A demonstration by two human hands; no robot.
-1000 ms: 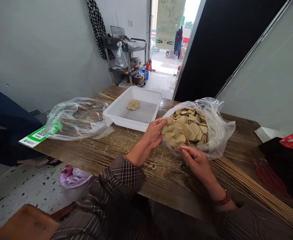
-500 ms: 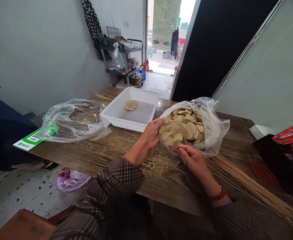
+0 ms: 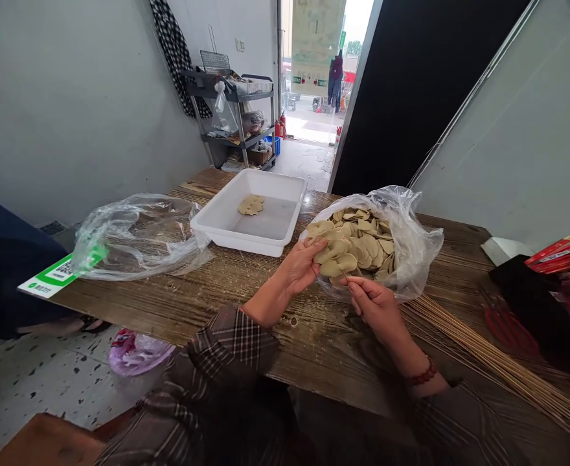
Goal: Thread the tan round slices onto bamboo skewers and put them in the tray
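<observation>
My left hand (image 3: pixel 305 264) is closed on the edge of several thin, tan, round food slices (image 3: pixel 336 249) that overlap in a row. My right hand (image 3: pixel 372 301) pinches the lower end of a thin skewer (image 3: pixel 346 276) running into those slices. Both hands are at the near side of a clear plastic bag (image 3: pixel 418 249), which lies wide at the mouth and is heaped with loose slices (image 3: pixel 375 246) of the same kind. Inside the white plastic tray (image 3: pixel 200 226), left of the bag, lies a skewered group of slices (image 3: pixel 251 205).
Bare bamboo skewers (image 3: pixel 489 356) lie in a bundle on the wooden table (image 3: pixel 246 285), right of my right hand. A crumpled plastic bag (image 3: pixel 139 239) and a green-and-white card (image 3: pixel 54 275) are at left. A black box (image 3: pixel 532 304) stands at far right.
The held slices now sit more spread along the skewer, and my left hand has shifted slightly on them. My right hand stays at the skewer's lower end. The whole view has shifted slightly.
</observation>
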